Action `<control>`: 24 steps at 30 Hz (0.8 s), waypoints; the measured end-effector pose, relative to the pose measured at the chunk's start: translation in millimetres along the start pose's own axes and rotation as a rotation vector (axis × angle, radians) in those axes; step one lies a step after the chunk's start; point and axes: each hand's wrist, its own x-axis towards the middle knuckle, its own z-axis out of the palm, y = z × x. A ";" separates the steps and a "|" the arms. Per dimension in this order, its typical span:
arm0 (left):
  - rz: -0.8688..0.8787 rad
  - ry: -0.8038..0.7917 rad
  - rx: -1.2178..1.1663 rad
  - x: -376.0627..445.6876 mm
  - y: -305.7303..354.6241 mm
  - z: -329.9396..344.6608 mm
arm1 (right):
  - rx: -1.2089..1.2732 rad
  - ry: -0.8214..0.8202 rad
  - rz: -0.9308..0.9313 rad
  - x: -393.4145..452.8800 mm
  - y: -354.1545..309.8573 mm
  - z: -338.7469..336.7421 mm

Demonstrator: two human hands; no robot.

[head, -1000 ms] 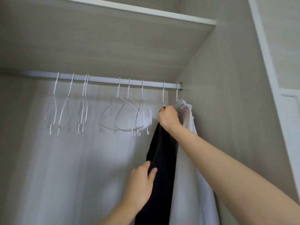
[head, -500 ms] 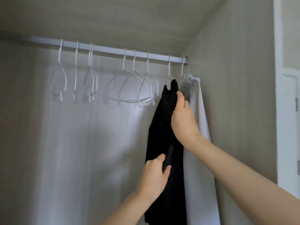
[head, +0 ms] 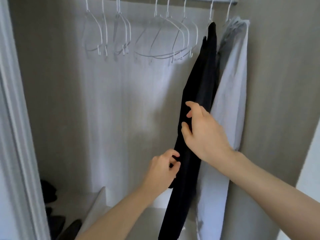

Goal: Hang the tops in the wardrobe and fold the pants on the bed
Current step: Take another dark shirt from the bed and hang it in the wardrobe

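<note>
In the wardrobe [head: 270, 101], black top [head: 199, 94] hangs near-vertical; left hand [head: 162, 170] apparently pinches it, right hand [head: 202, 132] released.

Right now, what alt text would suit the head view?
Two bare hands handle a black top hanging in a wardrobe: the left hand pinches its edge, the right hand touches it higher. A white top hangs beside it, right of empty white hangers.
</note>
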 end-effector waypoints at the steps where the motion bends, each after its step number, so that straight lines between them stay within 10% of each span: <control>1: -0.035 -0.039 0.012 -15.7 -1.9 -6.0 | 0.032 -0.035 0.003 -11.2 -5.8 4.6; 9: -0.383 0.058 0.115 -141.6 -8.1 -36.8 | 0.339 -0.339 -0.062 -90.7 -40.2 61.2; 24: -1.161 0.959 0.200 -463.7 152.6 121.6 | 0.996 -0.942 -0.694 -352.3 -90.7 7.4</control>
